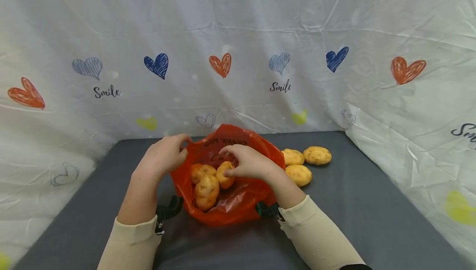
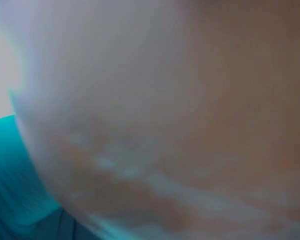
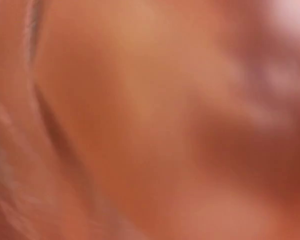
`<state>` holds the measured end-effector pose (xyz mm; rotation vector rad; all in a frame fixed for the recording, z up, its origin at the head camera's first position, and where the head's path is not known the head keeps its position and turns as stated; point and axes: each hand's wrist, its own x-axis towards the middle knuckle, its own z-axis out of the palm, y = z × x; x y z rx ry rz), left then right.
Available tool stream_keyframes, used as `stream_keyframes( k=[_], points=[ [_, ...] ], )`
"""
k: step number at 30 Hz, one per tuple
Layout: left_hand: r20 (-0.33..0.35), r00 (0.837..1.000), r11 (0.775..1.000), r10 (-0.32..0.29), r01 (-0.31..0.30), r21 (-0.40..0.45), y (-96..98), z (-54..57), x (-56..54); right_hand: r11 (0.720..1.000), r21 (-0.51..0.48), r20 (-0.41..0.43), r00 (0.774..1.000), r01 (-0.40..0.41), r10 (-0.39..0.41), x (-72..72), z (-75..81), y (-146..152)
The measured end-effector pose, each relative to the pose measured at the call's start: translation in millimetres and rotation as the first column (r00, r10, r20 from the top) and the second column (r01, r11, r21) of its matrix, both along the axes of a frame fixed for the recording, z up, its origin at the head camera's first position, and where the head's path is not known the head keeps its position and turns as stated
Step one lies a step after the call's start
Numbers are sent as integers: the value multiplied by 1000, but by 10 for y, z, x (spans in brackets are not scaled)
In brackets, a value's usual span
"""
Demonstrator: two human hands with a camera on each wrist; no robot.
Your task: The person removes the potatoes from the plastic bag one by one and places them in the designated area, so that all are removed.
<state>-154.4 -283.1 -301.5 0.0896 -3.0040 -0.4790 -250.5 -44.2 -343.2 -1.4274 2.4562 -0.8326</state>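
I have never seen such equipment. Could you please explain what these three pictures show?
No robot here: a person in pale sleeves works bare-handed. The wide picture comes from a head camera; the blurred close-ups, from one on each wrist. On the dark table sits an open red bag with three potatoes inside; three more potatoes lie to its right. The left hand holds the bag's rim. The right hand is in the opening, fingers at one potato; whether they grip it is unclear.
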Motion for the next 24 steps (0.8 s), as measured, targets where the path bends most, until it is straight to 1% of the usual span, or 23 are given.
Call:
stream_keyframes(
  k=[4,6,9,11,15,20,24],
  points=[
    [-18,1000,1000,-7,7,1,15,14,-5,1000,25,11,1000,-16,16,8,-64,-76],
    [-18,1000,1000,-9,9,7,18,10,-9,999,29,16,999,-46,46,29,-106,-122],
    [-8,1000,1000,-8,8,14,14,6,1,995,60,-11,996,-86,87,75,-180,-207],
    [-5,1000,1000,-7,7,17,14,2,-3,990,96,-41,994,-100,104,104,-221,-254],
    [-15,1000,1000,-10,10,6,8,0,2,981,165,-114,986,-103,123,154,-284,-338],
    [-17,1000,1000,-14,14,4,14,19,-1,975,194,-223,963,-106,149,175,-334,-409],
    [0,1000,1000,-8,8,9,15,4,2,971,218,-258,954,-98,154,188,-356,-422]
  ],
)
